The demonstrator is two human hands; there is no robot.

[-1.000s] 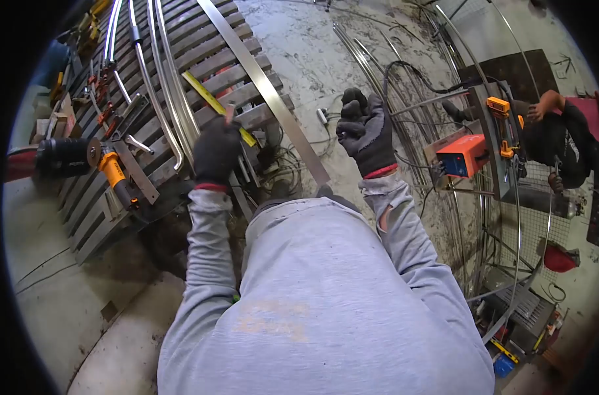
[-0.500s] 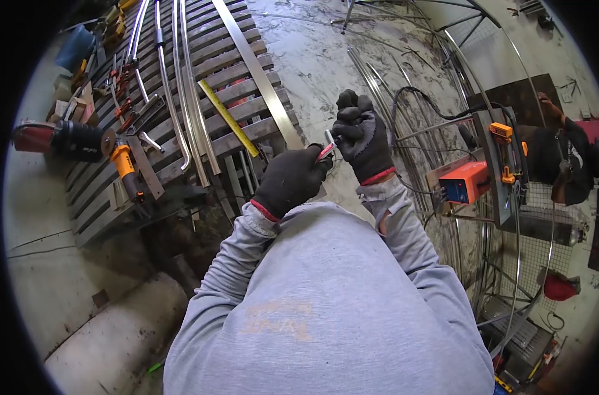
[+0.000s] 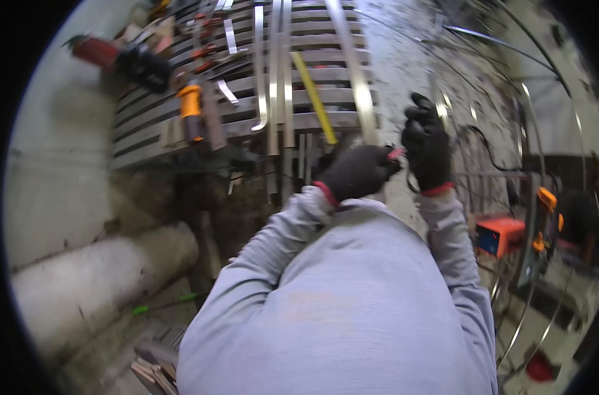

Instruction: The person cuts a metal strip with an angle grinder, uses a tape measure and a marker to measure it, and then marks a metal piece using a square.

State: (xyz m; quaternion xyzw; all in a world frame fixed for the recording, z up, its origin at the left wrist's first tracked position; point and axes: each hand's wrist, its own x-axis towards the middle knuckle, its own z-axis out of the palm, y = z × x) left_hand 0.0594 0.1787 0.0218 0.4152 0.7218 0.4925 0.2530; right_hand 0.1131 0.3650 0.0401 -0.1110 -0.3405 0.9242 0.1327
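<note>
My left hand [image 3: 362,172], in a dark glove with a red cuff, is closed around a small red and white object [image 3: 395,154] at the centre of the view. Close beside it on the right, my right hand [image 3: 428,143] is raised with its gloved fingers curled. Whether anything sits inside those fingers is blurred. Beyond my left hand, a yellow ruler-like strip [image 3: 314,99] and a wide metal bar [image 3: 353,72] lie on the slatted pallet [image 3: 247,85].
An orange and black power tool [image 3: 190,108] lies on the pallet's left part, near a blurred red and black tool [image 3: 125,60]. A large pale cylinder [image 3: 108,276] is at lower left. An orange machine [image 3: 500,236] stands at right, beside metal tubes.
The camera view has turned, so the pallet, tools and both hands appear further right. The red and white object is less exposed between my hands. The lower left floor shows more.
</note>
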